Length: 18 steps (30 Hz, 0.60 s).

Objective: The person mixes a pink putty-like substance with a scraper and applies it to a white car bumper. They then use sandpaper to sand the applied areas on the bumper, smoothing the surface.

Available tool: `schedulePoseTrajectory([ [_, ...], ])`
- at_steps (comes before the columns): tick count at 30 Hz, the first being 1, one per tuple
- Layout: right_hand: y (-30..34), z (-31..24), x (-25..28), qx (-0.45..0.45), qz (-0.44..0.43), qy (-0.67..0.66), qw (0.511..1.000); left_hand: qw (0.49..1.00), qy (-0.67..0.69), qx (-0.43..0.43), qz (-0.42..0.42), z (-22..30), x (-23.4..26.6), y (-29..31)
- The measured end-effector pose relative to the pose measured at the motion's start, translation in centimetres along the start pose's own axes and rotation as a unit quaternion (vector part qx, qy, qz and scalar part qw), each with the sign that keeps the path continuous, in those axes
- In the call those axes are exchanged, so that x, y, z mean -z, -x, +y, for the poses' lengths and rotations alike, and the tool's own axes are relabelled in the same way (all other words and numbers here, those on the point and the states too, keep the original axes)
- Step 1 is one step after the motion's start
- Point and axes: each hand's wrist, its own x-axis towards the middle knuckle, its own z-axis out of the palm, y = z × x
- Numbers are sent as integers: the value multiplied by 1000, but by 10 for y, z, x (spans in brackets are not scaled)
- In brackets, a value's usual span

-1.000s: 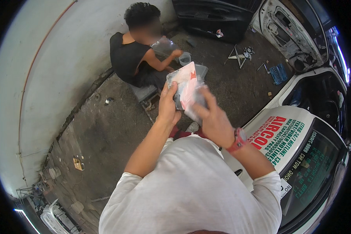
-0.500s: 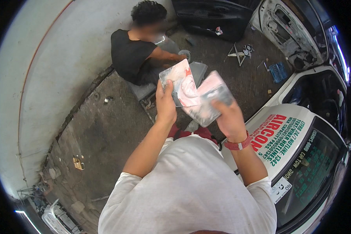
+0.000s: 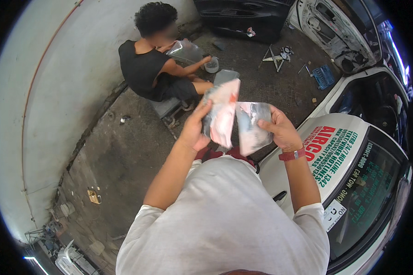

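Observation:
My left hand (image 3: 195, 128) grips a flat putty plate (image 3: 224, 112), its thumb on top. Thick pale pink filler with a small red streak covers much of that plate, over dark grey stains. In my right hand (image 3: 282, 129) is a second flat spreader plate (image 3: 253, 126), smeared grey and pink and held between thumb and fingers. The two plates are side by side in front of my chest, tilted, with their edges close together. Motion blurs both, so I cannot tell whether they touch.
At far left a person (image 3: 147, 59) sits on a low stool (image 3: 167, 107) with a clear panel (image 3: 186, 51) and a tub (image 3: 211, 65). A white car (image 3: 280, 169) stands close on my right, its door (image 3: 335, 36) open. A scissor jack (image 3: 276, 58) and blue tool case (image 3: 323, 77) lie on the floor.
The right plate has moved out from beside and under the left one to its right. The left plate has turned more upright. The seated person has straightened, and their hand has left the tub's rim.

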Motion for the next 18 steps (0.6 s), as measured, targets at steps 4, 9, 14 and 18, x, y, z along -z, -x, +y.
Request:
schedulePoseTrajectory([
  [4, 10, -48, -22, 87, 93, 270, 954, 987, -154, -38, 31, 5, -11, 0],
  [9, 4, -40, -87, 274, 106, 732, 615, 906, -371, -189, 79, -19, -9, -10],
  [14, 24, -14, -96, 291, -41, 737, 609, 850, -394, -293, 189, -3, 8, -10],
  [18, 39, -46, -104, 326, -53, 724, 606, 918, -184, -290, 197, 11, 23, -15],
])
